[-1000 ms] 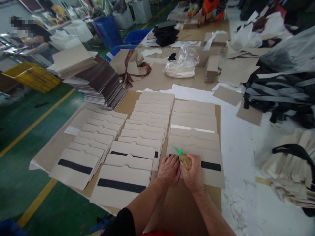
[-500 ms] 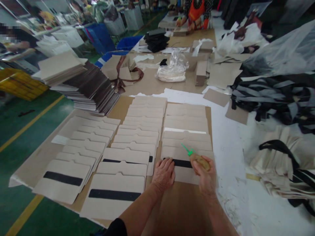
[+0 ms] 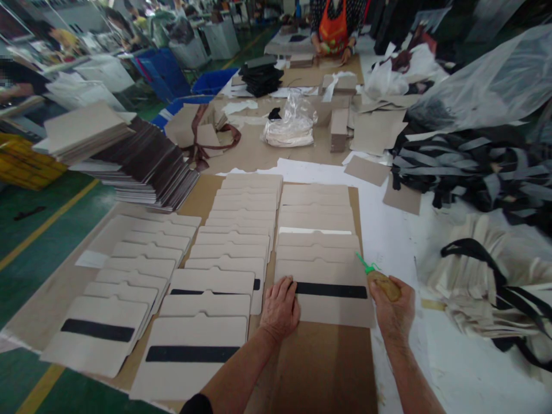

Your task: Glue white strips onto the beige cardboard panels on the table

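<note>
My left hand [image 3: 280, 307] lies with its fingers stretched out on the left edge of a beige panel [image 3: 328, 313], by the left end of a black strip [image 3: 332, 290]. That panel is the front one in the right-hand column of overlapping beige panels. My right hand [image 3: 394, 310] is closed around a small yellowish squeeze bottle [image 3: 384, 286] with a thin green nozzle. Its tip points up and left, close to the panel's right edge. More overlapping panels fill the middle column [image 3: 215, 328] and the left column [image 3: 95, 313], the front ones bearing black strips too.
A tall stack of dark and beige boards [image 3: 142, 164] leans at the back left. A clear plastic bag [image 3: 290, 129] stands farther back. Black and grey straps [image 3: 470, 158] and a cream bundle [image 3: 483, 282] lie on the right. A person in an orange apron [image 3: 333, 29] stands beyond.
My right hand has moved right with the squeeze bottle, from above the black strip to beside the panel's right edge. My left hand stays on the panel. The view has shifted slightly.
</note>
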The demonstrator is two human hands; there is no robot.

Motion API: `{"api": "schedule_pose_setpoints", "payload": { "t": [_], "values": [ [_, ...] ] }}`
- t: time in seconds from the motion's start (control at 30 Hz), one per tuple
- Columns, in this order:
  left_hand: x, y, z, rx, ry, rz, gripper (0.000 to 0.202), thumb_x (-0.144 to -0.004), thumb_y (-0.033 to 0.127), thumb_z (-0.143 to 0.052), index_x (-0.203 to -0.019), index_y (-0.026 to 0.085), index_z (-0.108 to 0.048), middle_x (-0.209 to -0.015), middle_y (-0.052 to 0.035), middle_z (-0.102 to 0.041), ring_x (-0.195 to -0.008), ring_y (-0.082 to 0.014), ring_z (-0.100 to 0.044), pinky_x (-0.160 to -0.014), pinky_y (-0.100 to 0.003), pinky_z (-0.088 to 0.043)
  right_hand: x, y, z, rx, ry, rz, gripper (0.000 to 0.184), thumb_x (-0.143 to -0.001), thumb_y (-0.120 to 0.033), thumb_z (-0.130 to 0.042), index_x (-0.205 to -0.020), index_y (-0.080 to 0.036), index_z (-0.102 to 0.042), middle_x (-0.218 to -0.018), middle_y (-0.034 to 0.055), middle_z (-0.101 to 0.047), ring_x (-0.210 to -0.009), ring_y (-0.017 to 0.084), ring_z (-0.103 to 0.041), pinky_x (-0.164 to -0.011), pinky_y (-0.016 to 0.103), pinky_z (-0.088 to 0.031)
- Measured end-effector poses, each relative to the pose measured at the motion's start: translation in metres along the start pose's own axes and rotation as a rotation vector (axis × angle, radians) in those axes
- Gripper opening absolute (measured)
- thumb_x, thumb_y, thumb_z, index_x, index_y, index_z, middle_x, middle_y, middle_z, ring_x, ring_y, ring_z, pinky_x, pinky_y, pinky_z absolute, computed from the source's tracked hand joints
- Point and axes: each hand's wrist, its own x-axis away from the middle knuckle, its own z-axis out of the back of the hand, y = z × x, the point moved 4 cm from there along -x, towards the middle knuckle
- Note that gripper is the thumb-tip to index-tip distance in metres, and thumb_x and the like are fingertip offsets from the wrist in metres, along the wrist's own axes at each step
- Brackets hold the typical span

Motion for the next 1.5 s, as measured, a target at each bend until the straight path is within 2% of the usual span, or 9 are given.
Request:
{"api": "schedule_pose_setpoints", "payload": {
  "t": [0.2, 0.63, 0.83, 1.2, 1.5],
  "values": [
    [-0.001, 0.0, 0.002, -0.01, 0.004, -0.027, 0.047, -0.084, 0.018, -0.052, -0.13, 0.012, -0.058, -0.139, -0.0157, -0.059, -0.126, -0.0328, -0.052, -0.101, -0.051, -0.044, -0.003, 0.0, -0.006, 0.058, -0.034, 0.123, 0.054, -0.069, -0.054, -0.071, -0.106, -0.016, -0.062, -0.106, 0.0105, -0.056, -0.102, 0.03, -0.054, -0.097, 0.052, -0.044],
    [0.001, 0.0, -0.001, 0.019, 0.004, -0.007, 0.047, -0.085, 0.02, -0.054, -0.131, 0.015, -0.059, -0.14, -0.0138, -0.059, -0.127, -0.0313, -0.052, -0.101, -0.05, -0.042, 0.017, -0.021, -0.035, 0.054, -0.148, 0.23, 0.051, -0.074, -0.054, -0.068, -0.109, -0.018, -0.06, -0.105, 0.0096, -0.056, -0.098, 0.028, -0.056, -0.09, 0.046, -0.047],
    [0.0, 0.0, 0.0, 0.029, 0.012, -0.007, 0.046, -0.085, 0.019, -0.054, -0.13, 0.014, -0.059, -0.139, -0.0138, -0.06, -0.127, -0.0302, -0.052, -0.101, -0.049, -0.042, 0.028, -0.03, -0.047, 0.037, -0.202, 0.219, 0.048, -0.075, -0.052, -0.067, -0.109, -0.018, -0.059, -0.106, 0.0088, -0.056, -0.096, 0.026, -0.057, -0.088, 0.044, -0.048],
    [0.001, 0.001, 0.0, 0.047, -0.022, 0.001, 0.047, -0.086, 0.021, -0.053, -0.132, 0.015, -0.057, -0.141, -0.0143, -0.058, -0.129, -0.0312, -0.05, -0.101, -0.05, -0.042, 0.045, -0.051, -0.069, 0.027, -0.317, 0.199, 0.044, -0.077, -0.049, -0.065, -0.109, -0.019, -0.058, -0.107, 0.0094, -0.057, -0.099, 0.028, -0.056, -0.092, 0.046, -0.045],
    [0.001, 0.0, -0.001, 0.053, -0.053, 0.006, 0.049, -0.085, 0.023, -0.053, -0.134, 0.015, -0.056, -0.143, -0.0139, -0.057, -0.13, -0.0321, -0.049, -0.102, -0.052, -0.041, 0.063, -0.062, -0.093, 0.005, -0.371, 0.278, 0.04, -0.08, -0.047, -0.063, -0.108, -0.019, -0.058, -0.107, 0.0102, -0.057, -0.097, 0.027, -0.056, -0.09, 0.046, -0.046]
  ]
}}
